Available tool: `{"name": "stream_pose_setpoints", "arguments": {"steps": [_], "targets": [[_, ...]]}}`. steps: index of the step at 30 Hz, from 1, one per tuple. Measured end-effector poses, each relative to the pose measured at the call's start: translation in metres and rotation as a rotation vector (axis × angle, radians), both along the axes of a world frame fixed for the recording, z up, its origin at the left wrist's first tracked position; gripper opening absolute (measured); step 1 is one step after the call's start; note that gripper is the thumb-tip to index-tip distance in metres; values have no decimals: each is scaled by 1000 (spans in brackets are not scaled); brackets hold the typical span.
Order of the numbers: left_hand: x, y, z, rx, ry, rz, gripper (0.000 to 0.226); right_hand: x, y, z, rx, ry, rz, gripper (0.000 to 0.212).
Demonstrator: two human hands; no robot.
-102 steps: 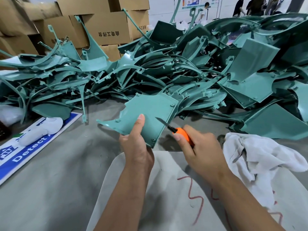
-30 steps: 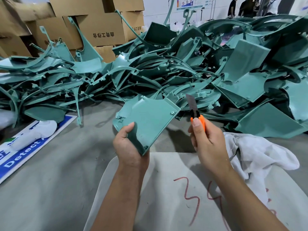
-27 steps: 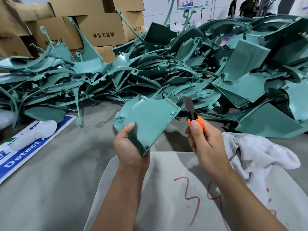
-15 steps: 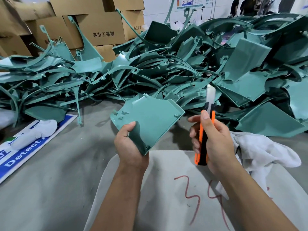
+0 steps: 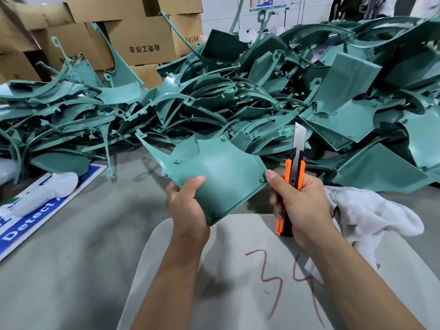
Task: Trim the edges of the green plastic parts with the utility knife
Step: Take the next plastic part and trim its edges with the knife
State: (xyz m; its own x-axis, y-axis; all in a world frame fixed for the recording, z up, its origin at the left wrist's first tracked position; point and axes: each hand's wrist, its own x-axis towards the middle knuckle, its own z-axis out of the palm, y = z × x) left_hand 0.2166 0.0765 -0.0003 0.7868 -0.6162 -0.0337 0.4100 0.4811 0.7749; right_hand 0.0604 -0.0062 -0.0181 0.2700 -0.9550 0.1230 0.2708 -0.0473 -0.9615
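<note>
We see the left hand (image 5: pixel 188 206) gripping the green part (image 5: pixel 219 177) by its lower-left edge, held up over the surface (image 5: pixel 71 246) in front of the pile of green parts (image 5: pixel 238 91). The part has rotated since a second ago, a fresh edge now facing right. The right hand (image 5: pixel 297 201) is wrapped round the utility knife (image 5: pixel 294 177), blade now upright and off the plastic, thumb touching the part's right corner. Looks like repositioning between cuts; that edge is probably next.

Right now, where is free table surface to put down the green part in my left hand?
Bare grey table lies between the blue sign and the pale sheet marked 34. Behind, the green pile is crowded; the white cloth fills the right.
</note>
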Motion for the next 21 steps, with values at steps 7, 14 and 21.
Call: {"name": "stream_pose_setpoints", "arguments": {"steps": [7,14,21], "targets": [[4,1,0,-8,29,50,38,-4,-1,0,47,-62,-42,27],[7,1,1,-63,52,151,44,3,2,-6,-251,200,-78,33],[4,1,2,-104,46,151,68,3,14,-2,-583,585,-170,58]]}}
